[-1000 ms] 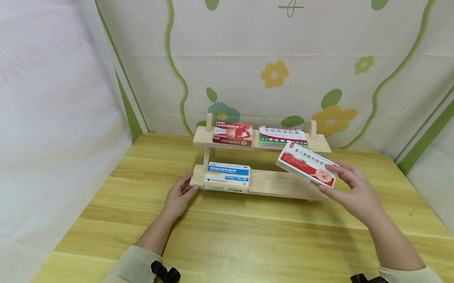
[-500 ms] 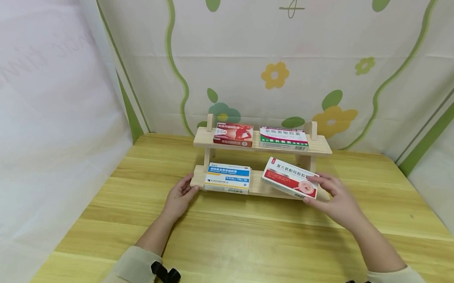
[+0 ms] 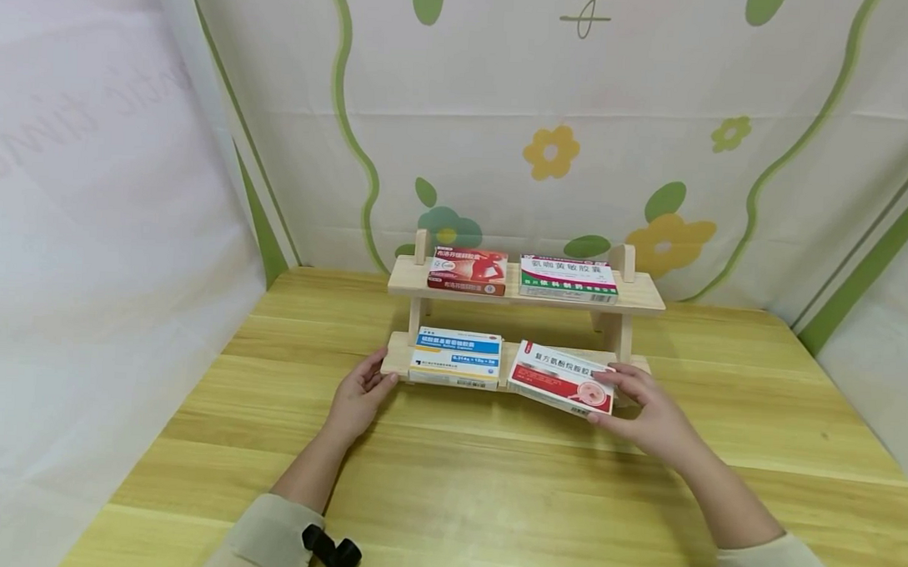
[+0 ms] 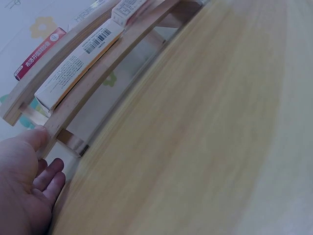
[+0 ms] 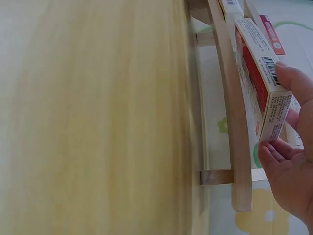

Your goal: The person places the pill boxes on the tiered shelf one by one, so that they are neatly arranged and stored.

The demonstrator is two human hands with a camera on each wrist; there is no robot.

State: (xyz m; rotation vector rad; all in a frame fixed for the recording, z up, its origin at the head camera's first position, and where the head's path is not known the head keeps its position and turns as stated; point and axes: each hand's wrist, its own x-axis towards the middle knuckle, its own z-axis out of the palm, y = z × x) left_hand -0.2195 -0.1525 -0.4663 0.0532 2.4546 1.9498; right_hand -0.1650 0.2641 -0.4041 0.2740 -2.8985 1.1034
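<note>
A two-tier wooden shelf [image 3: 454,293] stands on the table. My right hand [image 3: 648,414] pinches the right end of a white-and-red medicine box [image 3: 559,377], tilted over the right part of the lower tier. In the right wrist view the thumb presses one edge of this medicine box [image 5: 259,63], with fingers on the opposite side. My left hand [image 3: 360,397] holds the left end of the lower board, its thumb on the board in the left wrist view. Beside it on that tier lies a blue-and-white medicine box [image 3: 455,359].
On the upper tier lie a red medicine box [image 3: 467,271] and a white-and-green medicine box [image 3: 568,278]. Behind the shelf hangs a white curtain [image 3: 461,83] with printed flowers. The wood-grain table [image 3: 492,493] extends in front of the shelf.
My right hand has moved left and down with the white-and-red medicine box, from beside the upper tier to the lower one. My left hand has stayed at the shelf's left end.
</note>
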